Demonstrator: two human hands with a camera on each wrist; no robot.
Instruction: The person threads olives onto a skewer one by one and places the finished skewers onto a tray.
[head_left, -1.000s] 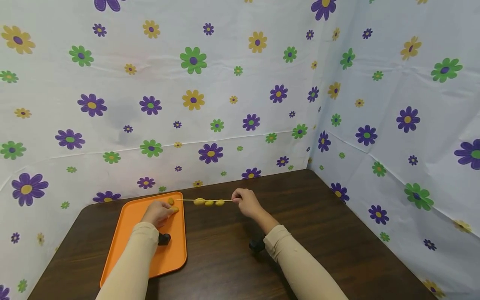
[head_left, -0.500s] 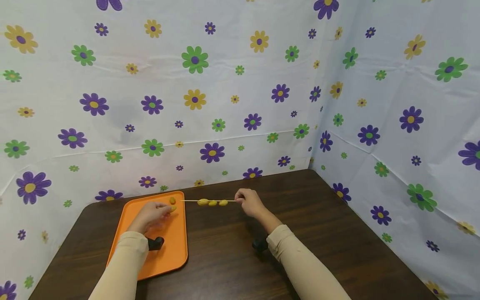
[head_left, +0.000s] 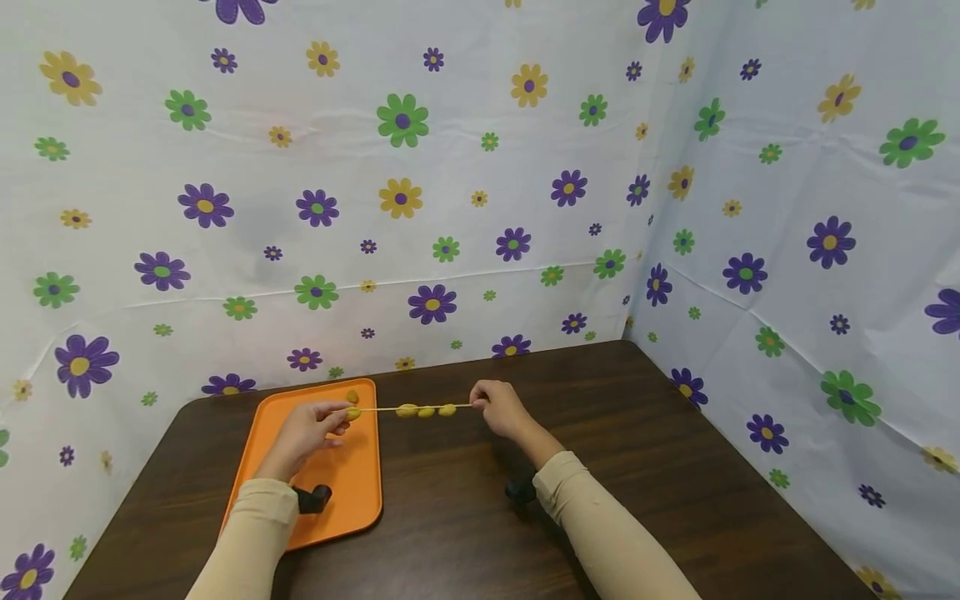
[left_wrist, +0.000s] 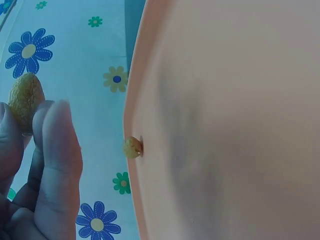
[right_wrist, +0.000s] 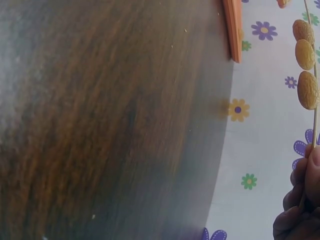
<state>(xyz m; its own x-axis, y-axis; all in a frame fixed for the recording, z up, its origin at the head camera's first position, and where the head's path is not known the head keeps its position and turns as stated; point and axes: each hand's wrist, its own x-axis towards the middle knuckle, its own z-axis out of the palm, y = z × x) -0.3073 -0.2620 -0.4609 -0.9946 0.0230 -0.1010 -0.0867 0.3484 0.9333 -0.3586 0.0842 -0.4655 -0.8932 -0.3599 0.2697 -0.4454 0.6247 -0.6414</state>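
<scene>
My left hand [head_left: 300, 437] pinches a wrinkled, oval, yellow date-like fruit [left_wrist: 26, 102] between thumb and fingertips, above the orange tray. In the head view this fruit meets the pointed end of a thin wooden skewer [head_left: 386, 409]. The skewer runs nearly level, and my right hand [head_left: 501, 408] grips its other end with curled fingers. Three similar fruits [right_wrist: 306, 55] are threaded along its middle, close together. One more loose fruit [left_wrist: 132, 148] lies near the tray's far edge, just behind my left hand in the head view.
The orange tray [head_left: 356, 487] stands on the left part of a dark wood table [head_left: 450, 517]. Flower-printed white cloth [head_left: 465, 167] hangs behind the table and along its right side. A black wrist mount [head_left: 313, 498] hangs below my left wrist, low over the tray.
My left hand has lifted its fruit off the tray and brought it to the skewer's tip. My right hand keeps its grip, and the skewer has lowered slightly in view.
</scene>
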